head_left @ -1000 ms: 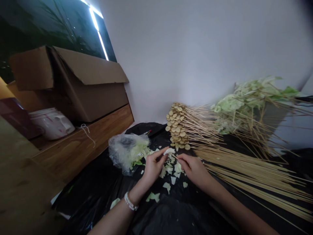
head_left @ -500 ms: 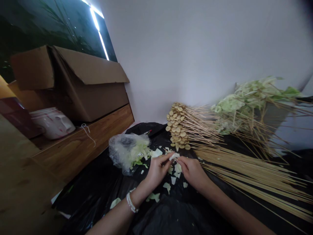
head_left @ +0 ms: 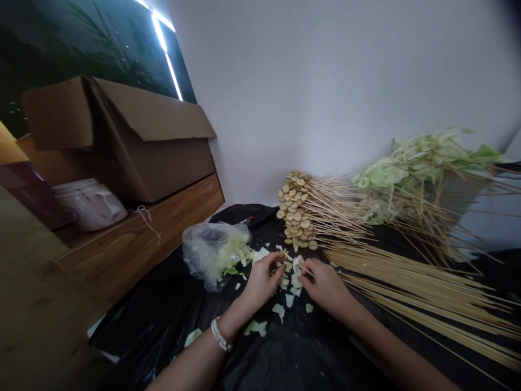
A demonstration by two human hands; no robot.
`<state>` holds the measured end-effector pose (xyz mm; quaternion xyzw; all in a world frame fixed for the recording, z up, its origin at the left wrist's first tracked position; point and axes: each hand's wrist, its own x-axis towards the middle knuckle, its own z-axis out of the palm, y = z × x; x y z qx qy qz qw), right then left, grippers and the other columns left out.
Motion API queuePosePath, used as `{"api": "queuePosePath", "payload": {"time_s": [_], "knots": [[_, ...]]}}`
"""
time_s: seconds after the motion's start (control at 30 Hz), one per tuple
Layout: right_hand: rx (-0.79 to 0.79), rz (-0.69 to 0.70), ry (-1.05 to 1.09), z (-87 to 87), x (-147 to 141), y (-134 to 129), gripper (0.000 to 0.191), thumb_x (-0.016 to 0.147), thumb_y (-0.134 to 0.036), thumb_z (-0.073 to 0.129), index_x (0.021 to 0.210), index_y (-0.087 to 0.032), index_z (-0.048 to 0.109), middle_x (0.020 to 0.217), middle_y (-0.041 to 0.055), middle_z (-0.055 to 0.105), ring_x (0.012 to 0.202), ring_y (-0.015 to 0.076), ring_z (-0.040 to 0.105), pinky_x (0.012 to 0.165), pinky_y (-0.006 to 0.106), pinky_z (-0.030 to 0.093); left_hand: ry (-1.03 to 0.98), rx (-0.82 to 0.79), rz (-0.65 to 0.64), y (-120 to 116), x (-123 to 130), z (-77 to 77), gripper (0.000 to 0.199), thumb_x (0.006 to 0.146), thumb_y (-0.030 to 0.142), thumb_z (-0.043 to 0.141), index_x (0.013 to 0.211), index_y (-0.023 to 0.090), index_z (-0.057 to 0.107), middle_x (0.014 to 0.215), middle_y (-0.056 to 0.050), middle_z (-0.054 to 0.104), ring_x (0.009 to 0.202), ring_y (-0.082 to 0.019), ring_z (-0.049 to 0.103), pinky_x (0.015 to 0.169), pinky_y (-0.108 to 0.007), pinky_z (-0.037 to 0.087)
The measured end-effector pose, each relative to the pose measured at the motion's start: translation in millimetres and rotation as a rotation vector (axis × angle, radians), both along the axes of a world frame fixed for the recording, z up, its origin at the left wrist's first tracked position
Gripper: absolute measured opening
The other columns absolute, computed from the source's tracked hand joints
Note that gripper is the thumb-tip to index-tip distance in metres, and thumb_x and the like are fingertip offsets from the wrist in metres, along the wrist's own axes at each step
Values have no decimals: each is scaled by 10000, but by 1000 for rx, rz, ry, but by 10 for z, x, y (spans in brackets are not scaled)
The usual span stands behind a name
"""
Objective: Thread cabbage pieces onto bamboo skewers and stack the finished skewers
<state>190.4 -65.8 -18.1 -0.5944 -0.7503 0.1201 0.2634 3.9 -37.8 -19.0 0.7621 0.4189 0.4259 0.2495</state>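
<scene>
My right hand [head_left: 325, 285] is closed around a thin wooden skewer [head_left: 290, 257], which points up and left between the hands. A pale cabbage piece [head_left: 298, 263] sits on the skewer, touching or very near my right fingertips. My left hand [head_left: 262, 279] is curved beside the skewer's tip, with a gap between thumb and forefinger. Whether the forefinger touches the tip, I cannot tell. Below the hands, loose cabbage scraps [head_left: 279, 310] lie on the black plastic sheet [head_left: 285, 353].
A clear plastic bag [head_left: 199, 252] of cut cabbage lies left. Skewers with round pale slices [head_left: 296, 209] are stacked behind, bare skewers [head_left: 419, 288] lie right, and skewered cabbage [head_left: 407, 168] is heaped at the back right. A cardboard box [head_left: 163, 157] stands on a wooden ledge.
The hands have moved slightly apart. My left fingers have let go of the cabbage piece, which now sits farther right, close to my right fingers, and the skewer's tip shows.
</scene>
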Motion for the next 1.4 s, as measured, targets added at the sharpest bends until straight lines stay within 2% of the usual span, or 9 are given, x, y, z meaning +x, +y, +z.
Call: {"api": "queuePosePath", "payload": {"time_s": [0.17,0.27,0.37,0.53,0.67,0.87,0.93,1.13,1.4], "knots": [[-72,-12,-106,-55,-51,-54,38,821,-200,534,847,-201,506,868,24,630,785,169,572,613,248,282,3,-2,-5,-23,20,5,197,838,215,568,999,205,680,988,-43,724,916,-181,666,861,-297,504],[-52,-20,-91,-60,-17,-24,38,820,-179,528,822,-205,501,872,20,628,787,163,570,608,245,279,-3,1,14,-28,18,40,174,839,232,568,955,207,696,964,-39,727,898,-185,663,844,-292,497],[27,-45,-30,-52,48,39,54,831,-193,518,786,-207,491,830,12,620,768,161,567,622,245,304,-26,-20,44,-22,4,78,169,852,281,562,905,206,705,932,-40,728,868,-187,661,809,-282,493],[255,-47,110,5,108,76,91,854,-257,511,775,-212,510,770,10,619,728,165,569,665,262,358,-69,-60,56,-24,-20,131,225,826,393,605,862,196,709,866,-43,725,808,-191,655,758,-278,495],[329,-8,128,55,27,-19,104,885,-270,485,805,-212,519,815,18,618,767,164,583,675,256,375,-110,-117,-5,-36,-9,143,246,780,401,668,900,191,712,915,-57,726,862,-200,662,806,-289,501],[312,31,123,66,-79,-118,107,902,-270,483,822,-208,515,834,16,603,760,159,575,696,261,386,-424,-385,-228,20,34,96,332,623,386,803,834,158,684,816,-65,717,756,-180,666,745,-295,527],[311,49,159,74,-74,-109,101,897,-270,491,825,-207,526,841,17,603,758,153,575,698,257,393,-493,-416,-185,45,27,97,343,595,393,815,799,154,676,764,-47,701,710,-160,652,717,-281,527],[322,81,224,121,-46,-74,147,897,-241,463,806,-201,572,823,35,591,755,151,563,707,254,410,-683,-428,100,93,-77,163,327,612,383,793,791,145,658,783,-17,664,693,-122,616,707,-275,546],[164,102,64,75,-60,-115,248,950,-258,379,973,-231,624,877,25,684,818,165,638,736,258,420,-785,-375,183,126,-109,168,334,612,366,795,809,145,641,770,-13,672,702,-121,626,728,-286,553]]}}
